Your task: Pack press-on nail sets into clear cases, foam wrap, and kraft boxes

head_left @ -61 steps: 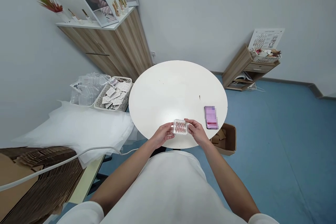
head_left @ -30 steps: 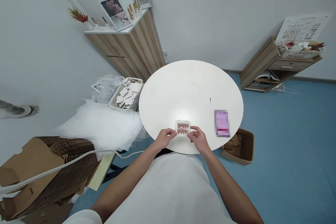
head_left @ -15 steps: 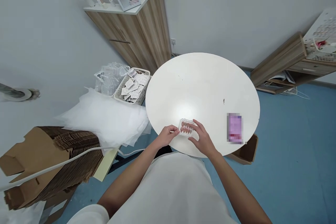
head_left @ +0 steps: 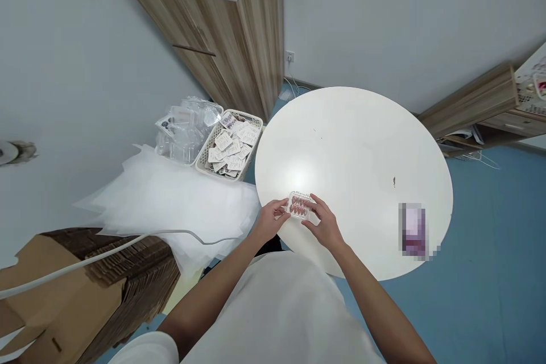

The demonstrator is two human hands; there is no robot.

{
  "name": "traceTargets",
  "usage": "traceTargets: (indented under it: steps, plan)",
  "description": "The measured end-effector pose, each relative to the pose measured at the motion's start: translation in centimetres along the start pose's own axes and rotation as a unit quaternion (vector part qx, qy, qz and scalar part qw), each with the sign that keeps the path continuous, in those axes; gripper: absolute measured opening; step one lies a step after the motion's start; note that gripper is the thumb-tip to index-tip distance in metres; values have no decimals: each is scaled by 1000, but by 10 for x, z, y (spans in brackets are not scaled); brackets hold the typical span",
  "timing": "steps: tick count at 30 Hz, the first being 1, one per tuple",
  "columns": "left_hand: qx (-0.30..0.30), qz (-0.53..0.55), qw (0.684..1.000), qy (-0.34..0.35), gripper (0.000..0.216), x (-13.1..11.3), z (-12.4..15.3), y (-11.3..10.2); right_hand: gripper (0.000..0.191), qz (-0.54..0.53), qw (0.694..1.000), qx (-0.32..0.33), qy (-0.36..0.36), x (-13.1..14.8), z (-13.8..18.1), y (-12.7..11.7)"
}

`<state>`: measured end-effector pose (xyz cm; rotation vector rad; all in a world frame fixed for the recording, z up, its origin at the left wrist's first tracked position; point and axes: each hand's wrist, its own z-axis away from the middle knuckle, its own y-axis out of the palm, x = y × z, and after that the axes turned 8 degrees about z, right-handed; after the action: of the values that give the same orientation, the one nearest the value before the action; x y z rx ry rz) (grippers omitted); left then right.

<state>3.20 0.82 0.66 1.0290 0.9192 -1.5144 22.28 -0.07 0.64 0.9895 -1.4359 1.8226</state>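
Over the near edge of the round white table (head_left: 350,142) is a small clear plastic case (head_left: 299,206) with two rows of reddish-pink press-on nails in it. My left hand (head_left: 272,219) pinches the case at its left side, thumb and fingers closed on the edge. At the other side my right hand (head_left: 325,224) grips the case, its thumb at the lower right corner and its fingers along the upper right. Whether the case rests on the tabletop or is lifted slightly, I cannot tell.
A pixelated purple rectangle (head_left: 413,230) lies at the table's right. Left of the table stand a basket of printed cards (head_left: 232,151), clear plastic packaging (head_left: 183,131), white sheets (head_left: 170,187) and stacked cardboard (head_left: 85,290). A wooden cabinet (head_left: 230,40) stands behind, and a white cable (head_left: 128,244) crosses the left.
My right hand has closed in on the case's right side, thumb now at its corner. The left hand keeps its pinch. The whole view has shifted, with the table appearing farther right.
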Motion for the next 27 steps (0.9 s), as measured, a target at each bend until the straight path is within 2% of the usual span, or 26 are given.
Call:
traceTargets:
  steps: [5,12,21,27]
  plan:
    - [-44,-18,999,3,41,8,-32,-28,48,29,999,-15,27,6,-42,32]
    - [-72,-62,995,26,42,26,-83,-57,49,80,996,21,19,4,-100,57]
    - [-106,-162,980,38,42,36,-132,-72,48,130,990,4,44,-2,-159,83]
    - [-105,-179,978,33,38,36,-143,-74,50,126,990,28,52,-13,-169,85]
